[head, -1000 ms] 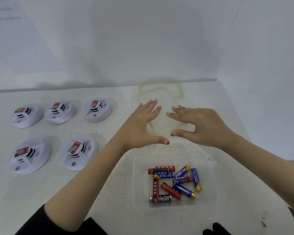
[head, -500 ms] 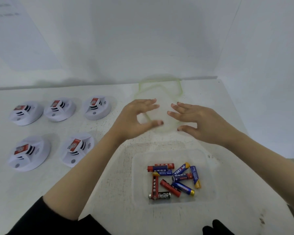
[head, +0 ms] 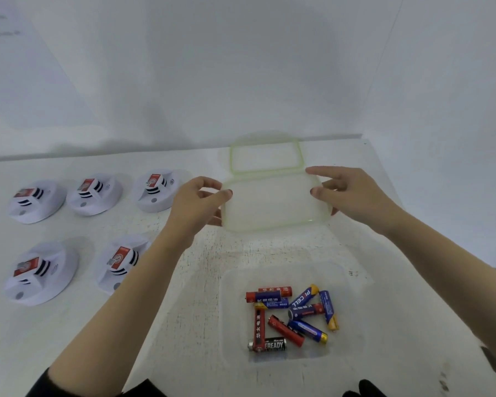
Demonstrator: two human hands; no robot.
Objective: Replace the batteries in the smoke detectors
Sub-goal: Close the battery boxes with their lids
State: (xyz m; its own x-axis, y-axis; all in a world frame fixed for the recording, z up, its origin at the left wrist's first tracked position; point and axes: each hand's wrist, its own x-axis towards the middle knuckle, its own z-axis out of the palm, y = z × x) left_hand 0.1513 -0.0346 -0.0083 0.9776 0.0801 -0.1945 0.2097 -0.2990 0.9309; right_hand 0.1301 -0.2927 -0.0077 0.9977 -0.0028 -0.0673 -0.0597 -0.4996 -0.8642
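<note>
- Five smoke detectors point(head: 158, 193) are sitting by the table's point(head: 69, 353) left edge, seemingly unserviced.
- Left hand point(head: 196, 204) and right hand point(head: 352, 196) are pinching a clear lid's point(head: 272, 204) ends; batteries point(head: 292, 316) are waiting in the uncovered tub point(head: 232, 310).

head view, looking down at table point(head: 69, 353)

White smoke detectors point(head: 92, 194) on the left, each wearing a red label and black stripes. Batteries point(head: 304, 300) near: red ones, blue ones with gold caps, one black battery point(head: 271, 345) lettered white. The lid point(head: 272, 204) is frosted clear with a pale green rim, and the same green edges the far lid point(head: 233, 160). White table point(head: 69, 339), grey-speckled.
</note>
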